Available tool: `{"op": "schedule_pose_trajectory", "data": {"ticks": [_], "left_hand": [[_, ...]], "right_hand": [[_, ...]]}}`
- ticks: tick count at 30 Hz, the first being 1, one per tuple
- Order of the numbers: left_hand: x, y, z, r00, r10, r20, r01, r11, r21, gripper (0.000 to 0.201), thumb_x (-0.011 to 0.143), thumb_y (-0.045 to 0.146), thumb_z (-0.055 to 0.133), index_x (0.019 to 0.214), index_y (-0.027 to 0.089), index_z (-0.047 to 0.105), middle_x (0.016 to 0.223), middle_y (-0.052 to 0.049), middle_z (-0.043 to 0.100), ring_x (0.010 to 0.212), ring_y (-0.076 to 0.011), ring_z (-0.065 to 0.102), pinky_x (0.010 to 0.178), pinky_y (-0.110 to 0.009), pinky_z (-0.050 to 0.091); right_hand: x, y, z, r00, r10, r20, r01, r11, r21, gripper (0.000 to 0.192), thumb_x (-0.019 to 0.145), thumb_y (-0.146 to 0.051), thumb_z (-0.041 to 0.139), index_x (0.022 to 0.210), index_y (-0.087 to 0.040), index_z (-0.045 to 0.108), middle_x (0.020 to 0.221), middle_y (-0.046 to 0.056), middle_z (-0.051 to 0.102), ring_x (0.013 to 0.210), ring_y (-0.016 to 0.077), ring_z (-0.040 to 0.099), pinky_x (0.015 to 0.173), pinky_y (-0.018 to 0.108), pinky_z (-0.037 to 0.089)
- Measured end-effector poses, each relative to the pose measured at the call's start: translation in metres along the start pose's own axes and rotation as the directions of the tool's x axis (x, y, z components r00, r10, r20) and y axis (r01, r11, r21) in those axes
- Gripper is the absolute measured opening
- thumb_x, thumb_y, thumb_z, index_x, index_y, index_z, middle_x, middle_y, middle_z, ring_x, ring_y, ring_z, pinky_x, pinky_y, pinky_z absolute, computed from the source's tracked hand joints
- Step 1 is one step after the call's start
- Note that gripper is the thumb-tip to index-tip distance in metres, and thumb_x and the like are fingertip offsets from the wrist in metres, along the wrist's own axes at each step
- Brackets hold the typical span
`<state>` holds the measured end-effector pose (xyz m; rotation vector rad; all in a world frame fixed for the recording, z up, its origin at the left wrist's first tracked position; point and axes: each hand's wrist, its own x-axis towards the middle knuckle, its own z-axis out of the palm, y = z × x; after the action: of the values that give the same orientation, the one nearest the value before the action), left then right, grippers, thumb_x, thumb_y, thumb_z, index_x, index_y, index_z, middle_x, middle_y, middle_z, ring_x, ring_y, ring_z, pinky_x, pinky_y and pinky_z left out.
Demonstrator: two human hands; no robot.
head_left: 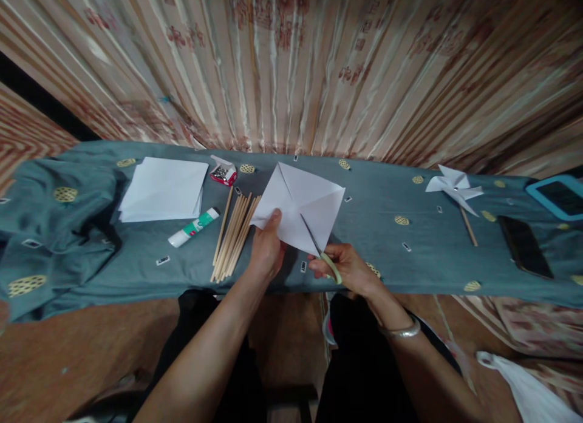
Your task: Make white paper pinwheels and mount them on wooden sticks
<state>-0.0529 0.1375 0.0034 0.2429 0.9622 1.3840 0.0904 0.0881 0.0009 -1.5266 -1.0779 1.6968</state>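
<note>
A white square paper sheet (310, 183) with diagonal creases is held above the cloth in front of me. My left hand (268, 247) grips its lower left edge, thumb on top and fingers underneath. Scissors (331, 268) with pale green handles are in my right hand (344, 265), which is closed around them. One dark blade lies over the paper, running from its lower right edge toward the middle. A bundle of wooden sticks (234, 238) lies just left of my left hand.
Left on the cloth (373, 229) are a paper stack (166, 189), a glue stick (194, 227) and a small red box of metal pins (223, 171). Rightward lie a finished paper pinwheel (455, 187) on a stick, a black phone (525, 246) and a blue-framed device (560, 196). A curtain (291, 77) hangs behind.
</note>
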Motion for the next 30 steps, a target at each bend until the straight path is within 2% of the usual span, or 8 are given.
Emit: {"op": "schedule_pose_trajectory", "data": {"ticks": [5,13,20,24,27,30], "left_hand": [[-0.001,-0.001,-0.001,1.0,-0.008,0.005,0.008,1.0,0.008,0.032,0.086,0.014,0.059,0.117,0.023,0.063,0.094,-0.003,0.075,0.085,-0.0176,0.07,0.084,-0.03,0.052],[-0.001,-0.001,0.001,1.0,-0.023,-0.011,0.023,1.0,0.005,0.033,0.086,0.013,0.059,0.117,0.023,0.062,0.095,-0.003,0.075,0.086,-0.0176,0.071,0.085,-0.031,0.053],[-0.001,-0.002,-0.001,1.0,-0.004,0.004,0.004,1.0,0.024,0.037,0.083,0.016,0.064,0.119,0.021,0.061,0.101,-0.005,0.074,0.092,-0.0188,0.071,0.088,-0.032,0.053],[0.002,0.004,0.0,1.0,-0.007,-0.008,0.007,1.0,0.019,0.035,0.085,0.016,0.061,0.12,0.017,0.06,0.1,-0.006,0.075,0.09,-0.0176,0.071,0.089,-0.031,0.054],[0.009,0.016,-0.002,0.999,0.042,-0.016,-0.043,0.999,-0.014,0.034,0.087,0.012,0.056,0.121,0.017,0.06,0.098,-0.005,0.075,0.091,-0.0162,0.071,0.09,-0.029,0.054],[0.017,0.029,-0.008,0.992,0.109,-0.06,-0.111,0.993,-0.027,0.03,0.088,0.011,0.055,0.116,0.019,0.063,0.098,-0.003,0.075,0.094,-0.0151,0.07,0.089,-0.026,0.054]], "right_hand": [[0.002,0.006,-0.004,1.0,-0.022,0.023,0.023,0.998,-0.052,0.051,0.046,-0.06,0.084,0.065,-0.015,0.067,0.052,-0.003,0.06,0.048,0.0089,0.05,0.047,0.022,0.038],[0.001,0.004,-0.004,0.999,-0.03,0.028,0.031,0.998,-0.05,0.052,0.044,-0.059,0.085,0.056,-0.015,0.061,0.047,-0.004,0.054,0.045,0.0061,0.042,0.043,0.02,0.03],[0.001,0.004,-0.002,0.999,-0.038,0.039,0.04,0.998,-0.054,0.052,0.044,-0.061,0.084,0.058,-0.016,0.061,0.047,-0.004,0.053,0.046,0.0077,0.044,0.044,0.021,0.033],[-0.001,0.003,-0.001,0.998,-0.02,0.068,0.025,0.997,-0.078,0.055,0.047,-0.063,0.082,0.07,-0.016,0.064,0.058,-0.002,0.06,0.053,0.0098,0.051,0.051,0.023,0.039],[-0.007,0.002,-0.012,0.987,-0.031,0.16,0.052,0.991,-0.127,0.05,0.054,-0.057,0.082,0.076,-0.016,0.064,0.061,-0.004,0.058,0.054,0.0074,0.047,0.05,0.02,0.036],[-0.014,0.003,-0.035,0.978,-0.004,0.21,0.046,0.98,-0.196,0.044,0.061,-0.053,0.081,0.081,-0.016,0.065,0.06,-0.005,0.055,0.052,0.007,0.044,0.048,0.02,0.034]]}}
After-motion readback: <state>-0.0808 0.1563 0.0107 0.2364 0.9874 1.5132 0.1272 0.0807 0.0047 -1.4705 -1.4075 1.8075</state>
